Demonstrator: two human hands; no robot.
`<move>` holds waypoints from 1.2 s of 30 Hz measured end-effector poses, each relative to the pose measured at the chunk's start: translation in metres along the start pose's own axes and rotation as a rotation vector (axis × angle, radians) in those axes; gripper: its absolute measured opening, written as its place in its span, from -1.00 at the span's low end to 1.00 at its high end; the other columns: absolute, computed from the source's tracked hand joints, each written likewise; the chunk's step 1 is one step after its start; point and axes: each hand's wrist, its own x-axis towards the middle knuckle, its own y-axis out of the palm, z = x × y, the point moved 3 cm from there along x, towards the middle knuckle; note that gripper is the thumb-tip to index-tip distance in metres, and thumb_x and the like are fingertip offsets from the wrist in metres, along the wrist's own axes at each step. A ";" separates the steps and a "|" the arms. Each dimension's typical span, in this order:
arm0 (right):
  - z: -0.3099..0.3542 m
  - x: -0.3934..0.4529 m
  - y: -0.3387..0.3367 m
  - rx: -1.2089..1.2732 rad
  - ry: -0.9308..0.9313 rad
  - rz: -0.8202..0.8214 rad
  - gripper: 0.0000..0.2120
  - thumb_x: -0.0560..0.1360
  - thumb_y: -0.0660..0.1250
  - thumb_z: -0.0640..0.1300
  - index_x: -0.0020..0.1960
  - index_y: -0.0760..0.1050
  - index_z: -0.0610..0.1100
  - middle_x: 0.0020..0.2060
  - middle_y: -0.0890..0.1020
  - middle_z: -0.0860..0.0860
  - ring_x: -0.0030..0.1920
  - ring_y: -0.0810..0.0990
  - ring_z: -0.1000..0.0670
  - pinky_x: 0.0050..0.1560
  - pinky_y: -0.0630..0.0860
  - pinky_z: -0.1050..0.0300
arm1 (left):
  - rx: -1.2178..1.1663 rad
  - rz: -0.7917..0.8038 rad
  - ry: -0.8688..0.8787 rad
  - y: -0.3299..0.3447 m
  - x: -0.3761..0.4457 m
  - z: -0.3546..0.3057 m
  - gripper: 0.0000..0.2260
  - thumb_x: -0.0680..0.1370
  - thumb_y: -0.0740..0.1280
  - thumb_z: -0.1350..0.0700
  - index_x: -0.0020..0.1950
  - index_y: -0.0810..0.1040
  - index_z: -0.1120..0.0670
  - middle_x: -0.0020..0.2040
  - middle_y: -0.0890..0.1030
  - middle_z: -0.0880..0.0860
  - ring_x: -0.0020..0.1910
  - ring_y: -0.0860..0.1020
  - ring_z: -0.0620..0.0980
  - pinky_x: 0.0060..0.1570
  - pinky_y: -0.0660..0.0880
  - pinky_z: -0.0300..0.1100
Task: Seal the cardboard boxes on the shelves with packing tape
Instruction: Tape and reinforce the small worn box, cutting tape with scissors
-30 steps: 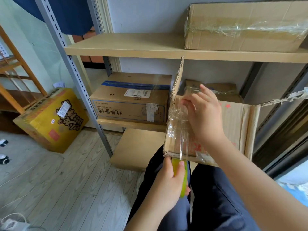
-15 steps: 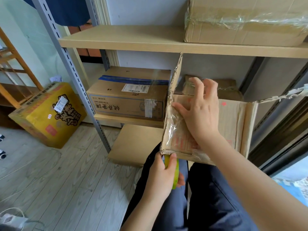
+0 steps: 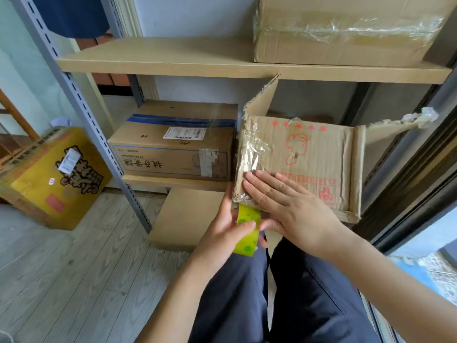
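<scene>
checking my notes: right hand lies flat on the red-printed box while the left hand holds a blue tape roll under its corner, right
Not quite: the tape roll is yellow-green, not blue, as the head view shows. The rest holds: the right hand lies flat on the red-printed box, and the left hand holds the roll under its corner.

My one head camera looked forward and down from close above my lap, facing the shelves [image 3: 247, 68] just beyond.
</scene>
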 end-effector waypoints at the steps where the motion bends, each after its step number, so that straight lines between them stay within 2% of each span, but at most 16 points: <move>1: -0.006 0.005 -0.001 -0.008 -0.010 0.000 -0.37 0.65 -0.03 0.22 0.60 0.10 -0.12 0.59 0.13 0.02 0.59 0.06 0.01 0.56 0.08 -0.02 | 0.020 0.038 0.010 0.001 -0.001 -0.001 -0.36 0.58 0.25 0.16 0.59 0.05 -0.14 0.19 0.64 0.06 -0.21 0.65 0.09 -0.14 0.58 -0.12; 3: -0.014 0.015 -0.002 -0.048 -0.020 -0.010 -0.43 0.67 -0.01 0.16 0.60 0.12 -0.08 0.58 0.16 0.05 0.58 0.08 0.05 0.55 0.12 -0.03 | 0.111 0.013 0.037 0.003 -0.001 0.005 -0.40 0.63 0.21 0.13 0.59 0.01 -0.09 0.10 0.68 0.08 -0.26 0.62 0.07 -0.18 0.54 -0.16; 5: -0.018 0.026 -0.001 -0.087 -0.027 -0.044 -0.47 0.68 0.01 0.13 0.59 0.16 -0.06 0.56 0.21 0.07 0.56 0.13 0.07 0.55 0.16 -0.02 | 0.169 -0.086 -0.054 0.004 0.001 0.021 -0.47 0.69 0.19 0.07 0.59 0.02 -0.04 -0.09 0.72 0.11 -0.37 0.57 0.03 -0.23 0.49 -0.21; 8: -0.020 0.040 -0.001 -0.121 -0.026 -0.091 -0.50 0.69 0.03 0.09 0.58 0.19 -0.05 0.54 0.24 0.07 0.55 0.18 0.07 0.53 0.19 -0.02 | 0.072 -0.215 -0.193 0.000 0.010 0.034 -0.65 0.65 0.19 -0.06 0.42 0.20 -0.14 -0.28 0.68 0.15 -0.50 0.49 0.04 -0.43 0.44 -0.24; 9: -0.021 0.043 -0.002 -0.128 0.002 -0.102 -0.49 0.68 0.04 0.11 0.58 0.20 -0.06 0.54 0.24 0.06 0.55 0.19 0.06 0.53 0.20 -0.02 | 0.089 -0.245 -0.168 -0.002 0.019 0.033 -0.69 0.67 0.18 -0.05 0.40 0.23 -0.18 -0.30 0.66 0.14 -0.51 0.48 0.05 -0.46 0.42 -0.23; 12: -0.020 0.052 -0.003 -0.138 0.137 -0.157 -0.39 0.62 0.16 0.22 0.55 0.26 -0.10 0.52 0.31 0.01 0.52 0.27 0.01 0.49 0.29 -0.04 | 0.113 -0.310 -0.086 -0.005 0.050 0.027 -0.65 0.70 0.17 0.08 0.48 0.22 -0.04 -0.26 0.62 0.09 -0.45 0.52 0.07 -0.47 0.44 -0.17; 16: -0.014 0.058 0.012 -0.192 0.198 -0.265 -0.38 0.48 0.49 -0.04 0.47 0.40 -0.18 0.43 0.44 -0.08 0.45 0.39 -0.06 0.43 0.38 0.00 | 0.070 -0.329 -0.043 0.000 0.067 0.009 -0.64 0.67 0.22 0.17 0.45 0.25 0.05 -0.22 0.56 0.16 -0.49 0.56 -0.04 -0.49 0.50 -0.19; 19: -0.018 0.057 0.016 -0.213 0.117 -0.271 -0.41 0.48 0.48 -0.12 0.46 0.40 -0.20 0.42 0.45 -0.11 0.44 0.40 -0.08 0.43 0.36 0.01 | 0.023 -0.345 -0.048 -0.003 0.070 0.012 -0.61 0.64 0.29 0.16 0.43 0.27 0.09 -0.18 0.61 0.16 -0.45 0.61 0.03 -0.47 0.52 -0.17; 22: -0.023 0.067 0.009 -0.170 0.109 -0.309 -0.53 0.58 0.37 -0.03 0.44 0.45 -0.16 0.41 0.48 -0.06 0.44 0.42 -0.05 0.40 0.43 -0.03 | -0.030 -0.410 -0.092 -0.001 0.078 0.018 -0.64 0.66 0.26 0.08 0.42 0.25 0.03 -0.25 0.67 0.04 -0.44 0.64 0.13 -0.46 0.51 -0.15; 25: -0.029 0.057 -0.022 0.012 0.126 -0.493 -0.62 0.65 0.23 0.04 0.34 0.55 -0.15 0.37 0.53 -0.04 0.39 0.48 -0.08 0.41 0.38 -0.06 | -0.069 -0.441 -0.089 0.004 0.088 0.007 -0.72 0.67 0.25 0.05 0.36 0.29 -0.06 -0.28 0.69 0.02 -0.42 0.65 0.11 -0.47 0.54 -0.13; 27: -0.039 0.022 -0.044 0.059 0.341 -0.778 -0.68 0.66 0.17 -0.11 0.21 0.61 -0.23 0.23 0.62 -0.09 0.23 0.55 -0.09 0.31 0.40 -0.02 | -0.099 -0.449 -0.081 0.004 0.098 -0.004 -0.74 0.67 0.24 0.04 0.33 0.32 0.03 -0.28 0.69 0.05 -0.41 0.65 0.09 -0.44 0.56 -0.13; 29: -0.057 -0.024 -0.043 0.136 0.780 -1.006 -0.72 0.63 0.12 -0.22 0.07 0.60 -0.23 0.02 0.63 -0.05 0.07 0.55 -0.06 0.11 0.39 0.07 | -0.090 -0.479 -0.085 0.001 0.110 -0.014 -0.77 0.67 0.24 0.06 0.28 0.33 0.11 -0.28 0.68 0.08 -0.44 0.63 0.05 -0.46 0.55 -0.17; 30: -0.070 -0.045 -0.027 0.209 1.017 -1.024 -0.77 0.62 0.12 -0.23 0.04 0.56 -0.20 -0.04 0.58 -0.01 0.03 0.54 -0.05 0.04 0.35 0.11 | -0.081 -0.488 -0.090 -0.001 0.115 -0.019 -0.78 0.67 0.24 0.07 0.26 0.34 0.12 -0.27 0.68 0.09 -0.46 0.62 0.04 -0.48 0.54 -0.19; 31: -0.083 -0.063 -0.004 0.298 1.227 -0.949 -0.80 0.61 0.13 -0.24 0.04 0.53 -0.16 -0.05 0.57 0.00 0.02 0.55 -0.06 0.00 0.33 0.12 | -0.070 -0.488 -0.089 -0.002 0.120 -0.022 -0.80 0.68 0.23 0.08 0.25 0.34 0.14 -0.26 0.69 0.11 -0.49 0.60 0.02 -0.50 0.52 -0.21; 33: -0.107 -0.089 0.050 0.466 1.455 -0.607 -0.78 0.59 0.16 -0.23 0.13 0.54 -0.11 0.05 0.60 -0.06 0.10 0.57 -0.14 0.00 0.36 0.09 | -0.040 -0.484 -0.060 -0.004 0.126 -0.027 -0.84 0.69 0.20 0.12 0.21 0.33 0.17 -0.23 0.69 0.15 -0.55 0.53 -0.02 -0.55 0.46 -0.24; 36: -0.125 -0.104 0.109 0.624 1.406 -0.157 -0.65 0.64 0.14 -0.20 0.40 0.46 -0.10 0.30 0.56 -0.12 0.28 0.53 -0.15 0.16 0.43 0.05 | -0.050 -0.537 -0.012 -0.010 0.124 -0.027 -0.86 0.70 0.18 0.14 0.20 0.36 0.18 -0.17 0.70 0.21 -0.59 0.46 -0.06 -0.56 0.44 -0.28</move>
